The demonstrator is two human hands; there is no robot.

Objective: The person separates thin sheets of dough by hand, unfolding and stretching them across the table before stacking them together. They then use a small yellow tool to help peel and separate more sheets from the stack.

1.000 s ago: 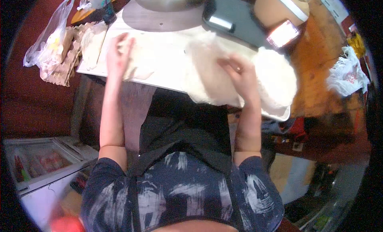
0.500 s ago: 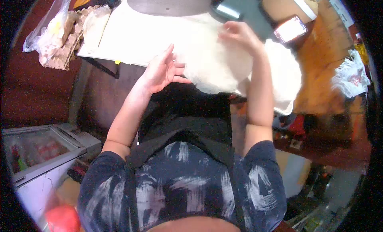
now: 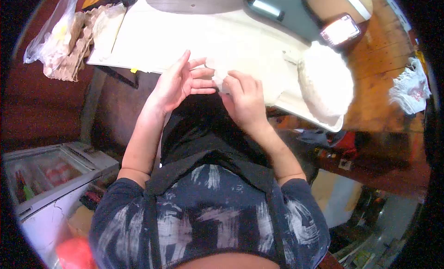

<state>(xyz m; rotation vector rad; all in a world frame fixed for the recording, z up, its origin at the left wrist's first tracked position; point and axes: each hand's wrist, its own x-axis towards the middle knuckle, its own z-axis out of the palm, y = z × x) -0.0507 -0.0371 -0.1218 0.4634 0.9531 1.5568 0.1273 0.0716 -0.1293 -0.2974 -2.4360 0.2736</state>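
Note:
My left hand (image 3: 179, 81) is open, palm turned up and fingers stretched toward the right, near the front edge of a white work surface (image 3: 152, 42). Close beside it, my right hand (image 3: 246, 97) has its fingers curled at a thin, whitish, see-through sheet (image 3: 217, 78). That sheet lies between the two hands and reaches the left fingertips; its exact kind is washed out by glare. Farther right, a large white mound (image 3: 326, 79) rests on the white surface.
A grey round disc (image 3: 194, 3), a dark green glossy case (image 3: 282, 14), a phone (image 3: 341, 30) and a tan container (image 3: 337, 4) stand along the back. Egg cartons (image 3: 69, 60) and a clear plastic bag (image 3: 55, 37) sit at left. A white bag (image 3: 410, 88) lies on the wooden table (image 3: 370, 84).
My right hand has come down and left, from over the pale sheet near the mound to beside my left hand. The left hand has shifted slightly left and remains open.

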